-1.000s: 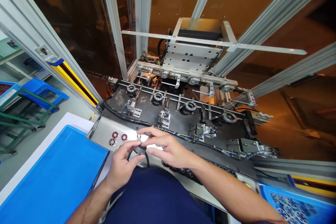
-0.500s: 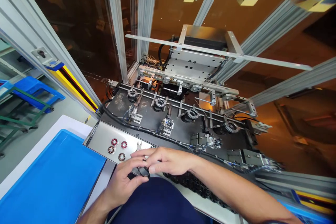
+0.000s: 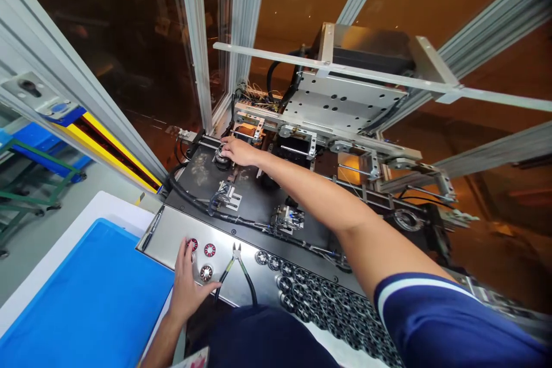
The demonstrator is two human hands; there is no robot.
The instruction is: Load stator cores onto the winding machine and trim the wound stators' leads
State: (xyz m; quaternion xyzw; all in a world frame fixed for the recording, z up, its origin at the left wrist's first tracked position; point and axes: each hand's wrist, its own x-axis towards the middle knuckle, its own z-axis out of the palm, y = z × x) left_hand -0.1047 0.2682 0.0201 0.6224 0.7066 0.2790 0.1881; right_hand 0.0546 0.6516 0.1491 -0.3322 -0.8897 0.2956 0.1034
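Observation:
My right hand [image 3: 238, 150] reaches across to the leftmost ring-shaped holder [image 3: 222, 162] on the machine, its fingers curled down over the top. What lies under those fingertips is hidden. My left hand [image 3: 188, 287] is open above the steel ledge, with its thumb apart from its fingers. Small round motor stators with red windings lie beside it; one stator [image 3: 210, 249] shows fully, while the fingers partly cover others. A darker-wound stator [image 3: 206, 272] sits between thumb and fingers. Near the thumb tip, side cutters [image 3: 236, 264] with dark green handles lie spread.
Several rows of black ring parts [image 3: 319, 293] fill the ledge's right side. A blue tray [image 3: 86, 293] rests at lower left, and a pen [image 3: 152, 227] lies at the ledge's left end. Cables and sensor brackets [image 3: 288, 218] line the machine's front; a metal bar [image 3: 366, 76] crosses above.
Both hands were together over the ledge around a small dark part. The right has since gone forward to the leftmost holder; the left has opened and shifted left towards the stators. The view has shifted.

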